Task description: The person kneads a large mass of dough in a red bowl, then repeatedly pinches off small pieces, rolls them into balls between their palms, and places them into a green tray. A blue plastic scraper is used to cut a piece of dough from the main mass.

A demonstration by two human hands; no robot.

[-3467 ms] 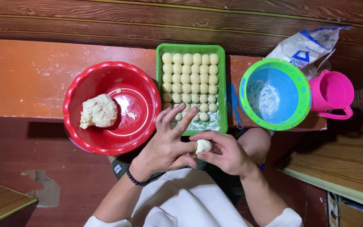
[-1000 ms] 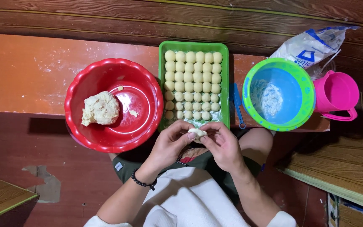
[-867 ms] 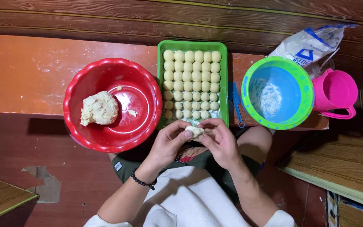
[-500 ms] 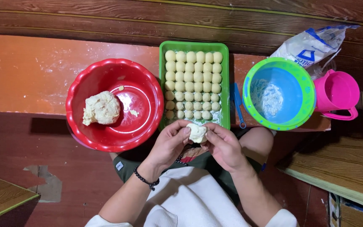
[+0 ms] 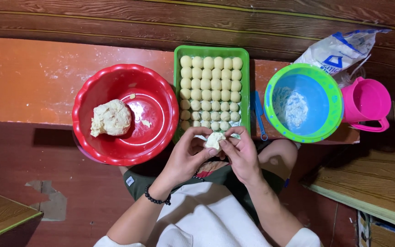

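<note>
Dough piece [image 5: 215,140] sits pinched between the left hand [image 5: 186,158] and right hand [image 5: 239,154], both grasping it just off the bench's [image 5: 33,82] near edge. Bare bench lies toward the left end. A red basin [image 5: 154,98] overhanging that edge holds a dough lump [image 5: 111,118]. A blue bowl [image 5: 328,98] holds flour. A green tray [image 5: 246,82] carries rows of dough balls [image 5: 211,84].

A small pale dough piece [image 5: 215,140], soft and unevenly rounded (not smooth like the finished balls), sits pinched between the fingertips of the left hand [image 5: 186,158] and the right hand [image 5: 241,155], just below the near edge of the green tray [image 5: 246,91].
</note>
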